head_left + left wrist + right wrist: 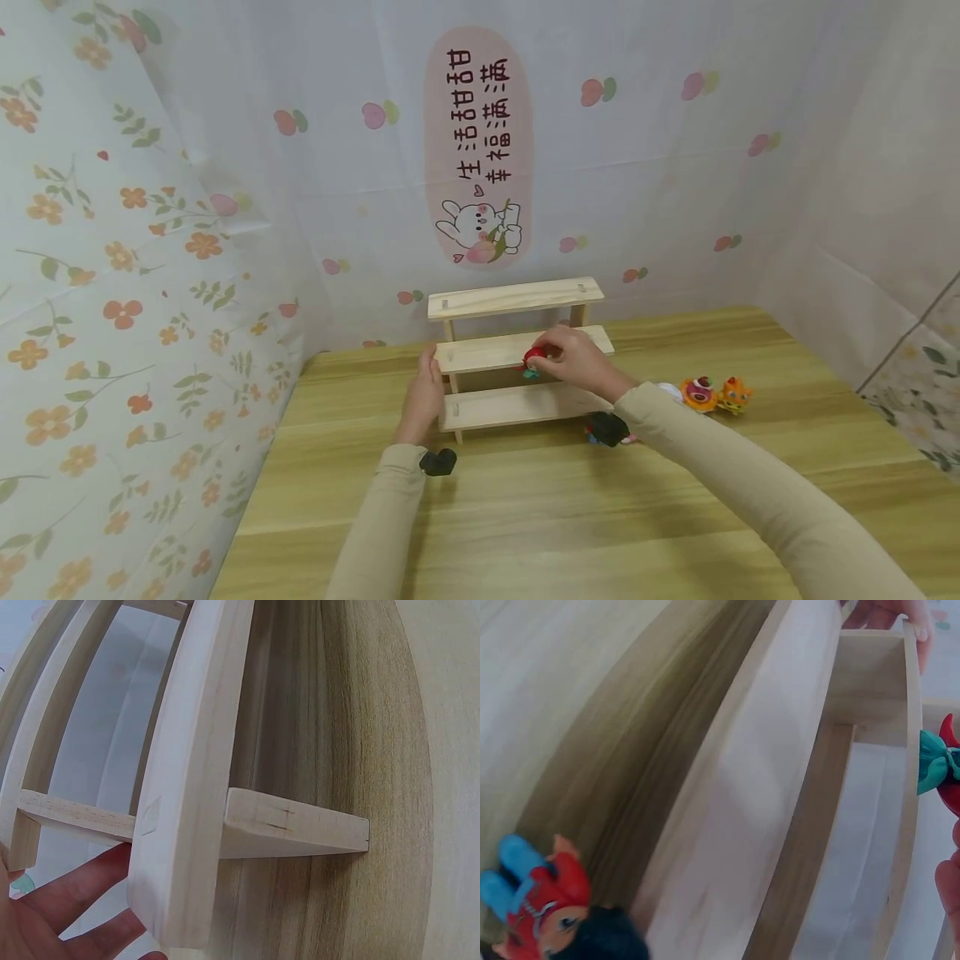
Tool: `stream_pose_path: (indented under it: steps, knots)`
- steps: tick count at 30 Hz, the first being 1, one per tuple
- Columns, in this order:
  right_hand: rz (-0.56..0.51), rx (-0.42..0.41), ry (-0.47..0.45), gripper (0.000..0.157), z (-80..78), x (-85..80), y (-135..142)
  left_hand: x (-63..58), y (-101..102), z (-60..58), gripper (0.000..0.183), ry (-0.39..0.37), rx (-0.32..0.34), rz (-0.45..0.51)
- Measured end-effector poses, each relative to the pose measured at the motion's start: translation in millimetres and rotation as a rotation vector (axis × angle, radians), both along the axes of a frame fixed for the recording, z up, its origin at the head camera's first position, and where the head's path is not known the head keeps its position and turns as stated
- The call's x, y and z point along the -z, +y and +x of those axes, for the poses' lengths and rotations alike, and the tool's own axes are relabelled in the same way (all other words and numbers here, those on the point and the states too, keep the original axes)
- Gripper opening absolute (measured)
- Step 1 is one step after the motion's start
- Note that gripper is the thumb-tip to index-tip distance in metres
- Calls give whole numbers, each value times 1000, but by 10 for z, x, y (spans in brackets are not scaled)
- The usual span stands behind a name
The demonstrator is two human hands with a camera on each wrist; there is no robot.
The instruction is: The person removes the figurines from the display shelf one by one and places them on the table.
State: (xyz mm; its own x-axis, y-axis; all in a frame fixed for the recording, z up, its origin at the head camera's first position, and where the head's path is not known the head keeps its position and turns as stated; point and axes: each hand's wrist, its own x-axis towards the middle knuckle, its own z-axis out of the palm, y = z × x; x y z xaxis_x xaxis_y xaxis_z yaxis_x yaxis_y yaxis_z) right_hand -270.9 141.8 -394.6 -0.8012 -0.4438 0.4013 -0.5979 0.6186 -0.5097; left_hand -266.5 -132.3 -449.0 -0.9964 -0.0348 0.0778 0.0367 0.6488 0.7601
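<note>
A three-tier wooden display rack (517, 404) stands on the table against the back curtain. My left hand (422, 404) grips the left end of its middle tier; in the left wrist view fingers (79, 889) reach behind the lowest board. With my right hand (573, 357) I pinch a small red and teal toy figure (534, 357) over the middle tier. In the right wrist view the teal part of this figure (931, 761) overlaps the tier's front edge. My fingers hide some of the figure.
A doll in red and blue (559, 885) lies in front of the rack's lowest tier. To the right, on the wood-grain table (525, 525), sit an orange figure (735, 395), a purple and orange one (699, 395) and a white item (670, 390) partly behind my sleeve.
</note>
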Motion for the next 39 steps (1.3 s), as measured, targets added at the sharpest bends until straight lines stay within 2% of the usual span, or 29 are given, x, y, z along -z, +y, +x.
stream_pose_path:
  steps: [7,15,19,25,29,34,39]
  knots:
    - [-3,16,34,22,118,61,129,-15,9,11,44,-6,-3,-12]
    - [85,76,-20,24,264,161,250,-1,-6,-2,45,-12,11,-11]
    - [96,61,10,23,318,238,308,-8,-3,2,44,-19,8,-7]
    - [75,19,-5,19,392,353,412,-7,0,-3,44,-15,6,-12]
    - [74,-11,25,16,445,450,440,-11,2,-4,43,-6,4,-11]
    - [104,-8,38,14,522,553,454,-26,3,11,43,-13,10,-6]
    - [133,-8,177,20,562,665,455,-39,15,18,44,-30,2,-6]
